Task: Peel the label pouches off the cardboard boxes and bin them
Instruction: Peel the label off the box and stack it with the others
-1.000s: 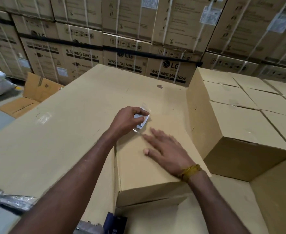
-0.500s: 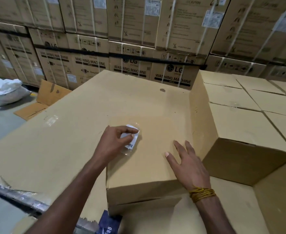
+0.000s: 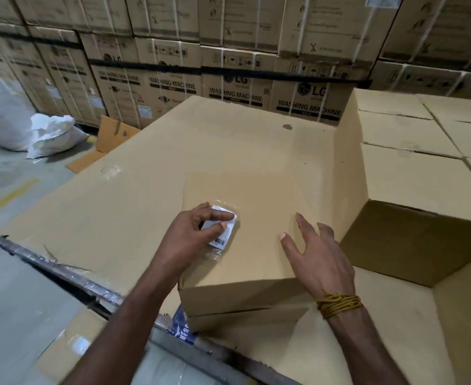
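Warehouse interior, dim even light. Rear: a wall of stacked cartons printed "LG WASHING MACHINE", bound with white straps and a black band. Left: grey concrete floor bearing a yellow line; two white sacks lie against the stack, with a flattened cardboard sheet just beside them. Lower left: a metal rail wrapped in clear film runs diagonally along the edge of the cardboard surface.
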`<state>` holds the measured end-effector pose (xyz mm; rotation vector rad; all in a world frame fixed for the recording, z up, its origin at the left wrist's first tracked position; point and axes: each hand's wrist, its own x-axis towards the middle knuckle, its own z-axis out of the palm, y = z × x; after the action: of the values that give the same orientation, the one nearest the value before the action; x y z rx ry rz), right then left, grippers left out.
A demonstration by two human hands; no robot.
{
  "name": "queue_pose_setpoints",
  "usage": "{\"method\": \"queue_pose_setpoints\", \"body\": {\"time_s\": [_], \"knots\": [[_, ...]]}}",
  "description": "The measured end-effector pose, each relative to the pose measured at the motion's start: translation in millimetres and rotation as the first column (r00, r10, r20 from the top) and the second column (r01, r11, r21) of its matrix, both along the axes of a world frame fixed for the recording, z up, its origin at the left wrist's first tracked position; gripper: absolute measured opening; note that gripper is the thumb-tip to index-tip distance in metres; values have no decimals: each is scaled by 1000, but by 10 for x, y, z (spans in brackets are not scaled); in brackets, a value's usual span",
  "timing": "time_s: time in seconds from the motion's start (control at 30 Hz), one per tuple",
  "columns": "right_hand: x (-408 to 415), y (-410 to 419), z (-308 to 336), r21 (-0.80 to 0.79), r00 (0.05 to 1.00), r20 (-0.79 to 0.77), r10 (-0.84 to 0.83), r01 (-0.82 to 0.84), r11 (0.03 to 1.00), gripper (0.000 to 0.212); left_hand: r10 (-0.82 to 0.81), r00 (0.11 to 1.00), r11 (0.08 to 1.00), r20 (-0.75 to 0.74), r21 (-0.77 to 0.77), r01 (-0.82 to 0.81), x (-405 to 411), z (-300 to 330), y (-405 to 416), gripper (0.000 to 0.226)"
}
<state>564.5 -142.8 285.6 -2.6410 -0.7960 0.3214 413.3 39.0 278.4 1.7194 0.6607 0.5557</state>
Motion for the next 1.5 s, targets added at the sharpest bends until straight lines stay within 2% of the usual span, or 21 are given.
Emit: {"method": "queue_pose_setpoints", "body": {"time_s": [0.17,0.33,0.47,0.57,0.9,1.13,1.5], "knots": [[-186,-448,-5,14,992,6,-125,125,992,66,-120,991,993,52,-9,121,47,-23,-265,33],[-509,-856,67,-20,967,46,-249,250,968,65,-240,966,961,98,-114,251,136,-41,-548,21],[-747,-1099,42,16,957,94,-274,274,962,60,-333,935,930,119,-125,347,290,-7,-782,24],[-851,-1301,-2,76,963,73,-261,256,964,57,-397,913,911,96,-81,405,464,-50,-993,23],[-354,-1944,-67,76,931,143,-335,327,942,54,-449,892,893,56,27,448,1143,-40,-1670,26],[94,-2311,-76,17,947,181,-265,266,964,59,-439,896,899,74,17,439,1544,-48,-1980,22],[544,-2660,-150,27,956,225,-190,189,982,62,-363,930,932,57,16,362,1864,-25,-2322,26]]}}
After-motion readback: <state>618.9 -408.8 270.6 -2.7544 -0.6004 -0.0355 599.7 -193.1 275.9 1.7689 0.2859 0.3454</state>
